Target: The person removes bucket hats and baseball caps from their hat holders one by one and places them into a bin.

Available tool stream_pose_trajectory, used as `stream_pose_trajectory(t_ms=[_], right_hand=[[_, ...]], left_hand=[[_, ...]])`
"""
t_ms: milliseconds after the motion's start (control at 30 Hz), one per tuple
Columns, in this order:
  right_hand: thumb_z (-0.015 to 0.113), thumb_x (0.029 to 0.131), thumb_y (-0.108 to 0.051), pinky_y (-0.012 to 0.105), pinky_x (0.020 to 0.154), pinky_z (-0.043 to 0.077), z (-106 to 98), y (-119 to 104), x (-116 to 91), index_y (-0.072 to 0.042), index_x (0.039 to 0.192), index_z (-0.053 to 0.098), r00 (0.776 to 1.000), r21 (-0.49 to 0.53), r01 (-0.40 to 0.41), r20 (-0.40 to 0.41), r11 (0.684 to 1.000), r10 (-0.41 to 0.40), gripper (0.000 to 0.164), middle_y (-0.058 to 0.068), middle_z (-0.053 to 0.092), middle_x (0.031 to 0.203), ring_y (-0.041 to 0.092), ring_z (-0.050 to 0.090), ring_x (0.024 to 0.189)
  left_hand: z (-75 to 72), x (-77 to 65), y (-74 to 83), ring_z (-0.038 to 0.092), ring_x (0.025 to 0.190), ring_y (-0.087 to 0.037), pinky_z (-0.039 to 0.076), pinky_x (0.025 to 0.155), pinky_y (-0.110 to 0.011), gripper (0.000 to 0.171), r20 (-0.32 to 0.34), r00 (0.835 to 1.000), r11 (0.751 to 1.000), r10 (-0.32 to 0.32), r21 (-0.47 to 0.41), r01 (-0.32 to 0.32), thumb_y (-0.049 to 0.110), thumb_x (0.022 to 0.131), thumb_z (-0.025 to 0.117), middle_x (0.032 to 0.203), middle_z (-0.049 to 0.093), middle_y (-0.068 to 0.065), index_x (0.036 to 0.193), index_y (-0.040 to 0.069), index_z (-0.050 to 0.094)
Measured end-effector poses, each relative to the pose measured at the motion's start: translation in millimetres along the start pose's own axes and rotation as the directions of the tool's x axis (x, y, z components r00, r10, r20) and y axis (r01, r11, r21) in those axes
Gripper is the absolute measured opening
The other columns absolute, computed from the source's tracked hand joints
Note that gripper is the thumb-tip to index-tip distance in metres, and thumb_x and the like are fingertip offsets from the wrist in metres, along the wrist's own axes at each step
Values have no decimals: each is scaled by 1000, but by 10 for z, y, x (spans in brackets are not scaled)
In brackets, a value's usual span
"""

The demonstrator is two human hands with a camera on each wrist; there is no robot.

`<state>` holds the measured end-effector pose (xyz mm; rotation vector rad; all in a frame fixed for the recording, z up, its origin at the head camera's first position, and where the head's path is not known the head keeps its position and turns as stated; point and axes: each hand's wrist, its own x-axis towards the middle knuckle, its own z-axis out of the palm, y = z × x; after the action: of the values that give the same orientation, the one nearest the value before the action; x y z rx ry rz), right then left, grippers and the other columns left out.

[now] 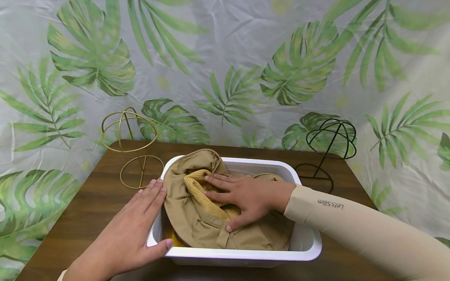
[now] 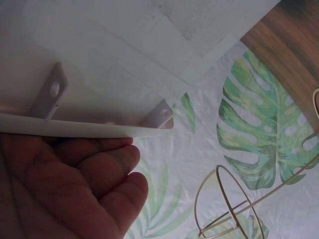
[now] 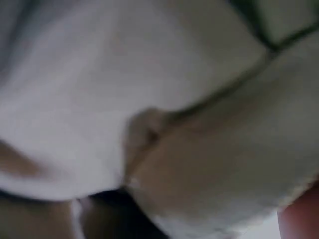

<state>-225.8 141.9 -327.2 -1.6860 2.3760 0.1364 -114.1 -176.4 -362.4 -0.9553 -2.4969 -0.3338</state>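
A white plastic tub [image 1: 239, 253] holds a tan wide-brimmed fabric hat [image 1: 183, 218], with mustard-yellow knitted fabric [image 1: 200, 195] bunched inside its crown. My right hand [image 1: 246, 193] lies on the hat, fingers spread over the knit and the thumb on the tan cloth. My left hand [image 1: 137, 226] rests along the tub's left side, fingers extended at the rim and thumb at the near corner. Seen from below in the left wrist view, the left fingers [image 2: 119, 159] lie along the tub's rim [image 2: 94, 129]. Blur hides most detail in the right wrist view.
A gold wire hat stand [image 1: 141, 171] is on the brown wooden table [image 1: 88, 199] behind the tub's left side. Behind its right side stands a black wire stand [image 1: 325, 160]. A leaf-patterned cloth [image 1: 232, 50] hangs behind the table.
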Motion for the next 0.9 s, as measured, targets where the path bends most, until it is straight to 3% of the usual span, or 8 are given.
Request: stream_pose_trajectory(t_ms=[267,433,900], right_hand=[[39,94,-71,44,120,12,99,70,179,-17,160,18,991,-22,17,131,1000,-14,88,3,-5,166,25,-2,151],[38,94,-71,45,120,9,173,58,273,-19,160,15,979,-17,-7,204,1000,10,87,1,-4,166,24,-4,151],[36,92,-75,47,120,12,383,-12,401,-24,161,14,955,-57,-63,288,996,77,88,-2,0,166,22,-5,151]], left_hand=[[2,17,-27,30,144,-37,4,120,-29,95,-1,1000,1000,-4,-13,4,63,87,59,154,33,-26,143,-12,41],[1,23,-26,31,143,-37,5,120,-29,96,-5,1000,1000,-2,-11,2,63,87,59,154,33,-26,144,-11,41],[-9,19,3,33,142,-38,5,119,-28,93,3,1000,1000,-7,-6,7,61,86,61,152,37,-27,141,-13,44]])
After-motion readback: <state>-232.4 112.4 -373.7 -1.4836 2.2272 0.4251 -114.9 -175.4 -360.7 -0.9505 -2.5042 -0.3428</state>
